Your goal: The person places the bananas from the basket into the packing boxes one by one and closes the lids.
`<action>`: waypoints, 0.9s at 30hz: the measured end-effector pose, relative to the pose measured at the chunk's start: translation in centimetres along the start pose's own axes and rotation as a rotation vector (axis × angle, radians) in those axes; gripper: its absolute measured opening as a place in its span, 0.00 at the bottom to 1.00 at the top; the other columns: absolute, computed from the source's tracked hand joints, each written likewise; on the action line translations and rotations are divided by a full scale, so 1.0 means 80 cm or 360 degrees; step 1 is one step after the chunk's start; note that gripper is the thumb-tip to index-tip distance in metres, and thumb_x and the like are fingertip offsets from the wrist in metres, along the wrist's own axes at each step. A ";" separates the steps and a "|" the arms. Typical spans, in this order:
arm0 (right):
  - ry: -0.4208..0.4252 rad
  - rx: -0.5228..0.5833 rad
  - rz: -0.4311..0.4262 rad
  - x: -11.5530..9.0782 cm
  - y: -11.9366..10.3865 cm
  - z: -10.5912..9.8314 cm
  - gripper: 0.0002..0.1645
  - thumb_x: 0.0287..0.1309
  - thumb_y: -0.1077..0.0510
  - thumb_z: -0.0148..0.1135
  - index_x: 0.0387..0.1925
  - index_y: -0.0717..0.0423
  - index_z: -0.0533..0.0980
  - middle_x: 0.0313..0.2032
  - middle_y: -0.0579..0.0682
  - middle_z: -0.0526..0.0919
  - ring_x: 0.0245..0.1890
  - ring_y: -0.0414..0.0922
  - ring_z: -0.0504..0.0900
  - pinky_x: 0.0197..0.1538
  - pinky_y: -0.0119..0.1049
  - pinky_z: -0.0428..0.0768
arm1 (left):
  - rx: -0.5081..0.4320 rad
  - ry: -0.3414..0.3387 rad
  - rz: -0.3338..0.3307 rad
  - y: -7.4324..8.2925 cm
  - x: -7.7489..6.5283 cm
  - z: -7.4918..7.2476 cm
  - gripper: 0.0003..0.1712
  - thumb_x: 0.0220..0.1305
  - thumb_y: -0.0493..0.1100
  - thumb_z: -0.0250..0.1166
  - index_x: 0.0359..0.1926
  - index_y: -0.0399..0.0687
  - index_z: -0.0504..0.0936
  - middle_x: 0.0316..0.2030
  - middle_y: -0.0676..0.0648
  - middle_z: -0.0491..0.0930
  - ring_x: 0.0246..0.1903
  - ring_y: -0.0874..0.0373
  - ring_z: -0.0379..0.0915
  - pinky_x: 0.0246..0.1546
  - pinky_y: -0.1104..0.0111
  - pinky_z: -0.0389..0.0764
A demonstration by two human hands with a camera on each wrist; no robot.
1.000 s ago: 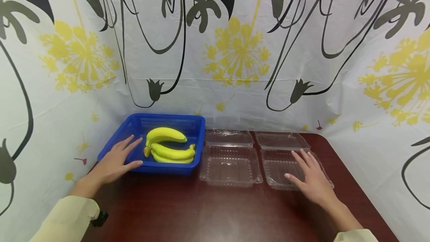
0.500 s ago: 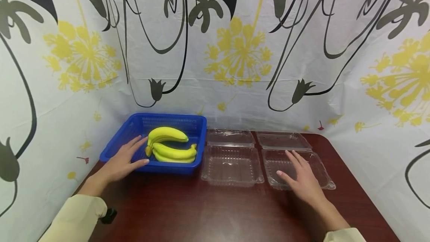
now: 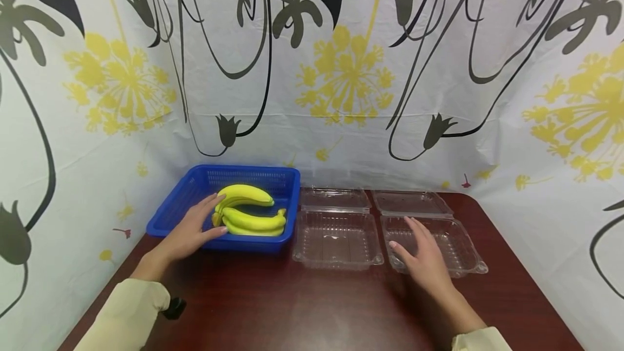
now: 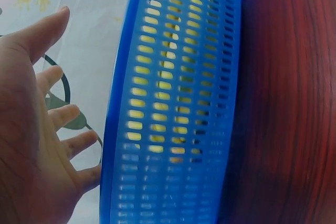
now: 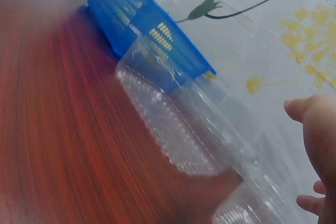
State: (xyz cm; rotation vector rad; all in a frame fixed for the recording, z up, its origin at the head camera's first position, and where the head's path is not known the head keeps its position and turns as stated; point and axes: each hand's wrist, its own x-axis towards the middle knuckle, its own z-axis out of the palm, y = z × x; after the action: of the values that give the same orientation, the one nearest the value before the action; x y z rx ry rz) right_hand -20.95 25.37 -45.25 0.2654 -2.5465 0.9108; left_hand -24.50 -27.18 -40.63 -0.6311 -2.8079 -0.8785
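Observation:
Two bunches of yellow bananas (image 3: 253, 222) lie inside a blue plastic basket (image 3: 166, 207) at the table's left. My left hand (image 3: 187, 236) hovers over the basket's front left side, fingers spread, thumb beside the lower bunch; it holds nothing. In the left wrist view that hand (image 4: 39, 124) shows beside the slotted basket wall (image 4: 157, 182), with yellow showing through the slots. My right hand (image 3: 426, 259) is held over the left part of the right clear plastic clamshell container (image 3: 455, 248), fingers extended and nothing in them. A second clear clamshell container (image 3: 336, 240) stands between it and the basket, lid folded back.
A dark red-brown wooden table (image 3: 312, 307) bears everything. Behind and on both sides hangs a white cloth (image 3: 341, 156) with floral print. Both containers have their lids (image 3: 414, 203) laid open toward the cloth. A black device (image 3: 174, 308) sits at my left wrist.
My left hand has moved right, further over the basket toward the bananas. The right hand has shifted left across the right container. Bananas, basket and containers stay put.

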 end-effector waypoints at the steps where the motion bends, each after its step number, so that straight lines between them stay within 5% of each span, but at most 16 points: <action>1: 0.0013 0.0013 0.0009 0.000 -0.002 0.001 0.41 0.60 0.49 0.67 0.69 0.59 0.62 0.66 0.66 0.63 0.65 0.65 0.60 0.60 0.67 0.61 | -0.0011 -0.0002 0.0003 0.001 0.002 0.002 0.42 0.66 0.53 0.63 0.75 0.50 0.55 0.73 0.36 0.49 0.69 0.30 0.41 0.58 0.29 0.47; 6: 0.0064 0.0101 0.0056 -0.001 -0.013 0.010 0.40 0.61 0.51 0.66 0.69 0.60 0.62 0.66 0.65 0.64 0.61 0.65 0.67 0.52 0.61 0.74 | -0.0038 -0.0010 0.0024 0.005 0.009 0.009 0.40 0.66 0.51 0.63 0.74 0.49 0.59 0.72 0.35 0.51 0.70 0.31 0.41 0.59 0.31 0.47; 13: 0.0117 0.0228 0.0098 -0.001 -0.025 0.025 0.40 0.59 0.52 0.68 0.69 0.59 0.63 0.63 0.65 0.68 0.60 0.63 0.69 0.55 0.63 0.68 | -0.0080 0.0058 0.0086 0.009 0.025 0.019 0.34 0.64 0.50 0.66 0.68 0.44 0.69 0.67 0.37 0.64 0.67 0.35 0.53 0.61 0.36 0.53; 20: 0.0097 0.0375 0.0182 -0.002 -0.039 0.035 0.40 0.59 0.54 0.69 0.69 0.57 0.63 0.63 0.64 0.69 0.59 0.63 0.71 0.52 0.61 0.74 | -0.0086 0.0063 0.0100 0.011 0.037 0.024 0.31 0.63 0.47 0.68 0.65 0.44 0.73 0.63 0.39 0.70 0.65 0.38 0.60 0.60 0.39 0.60; 27: -0.0017 0.0699 0.0344 -0.003 -0.053 0.047 0.41 0.61 0.54 0.67 0.71 0.55 0.59 0.66 0.65 0.65 0.64 0.63 0.66 0.60 0.55 0.70 | -0.0150 0.0082 0.0090 0.015 0.046 0.033 0.30 0.60 0.46 0.70 0.62 0.42 0.76 0.61 0.39 0.72 0.62 0.38 0.63 0.59 0.40 0.63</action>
State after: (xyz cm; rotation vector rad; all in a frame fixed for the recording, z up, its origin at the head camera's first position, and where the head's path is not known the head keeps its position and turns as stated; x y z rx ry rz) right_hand -20.61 19.75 -45.58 0.1211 -2.3900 1.5540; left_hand -27.28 -23.48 -41.31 -0.6873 -2.7023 -1.0062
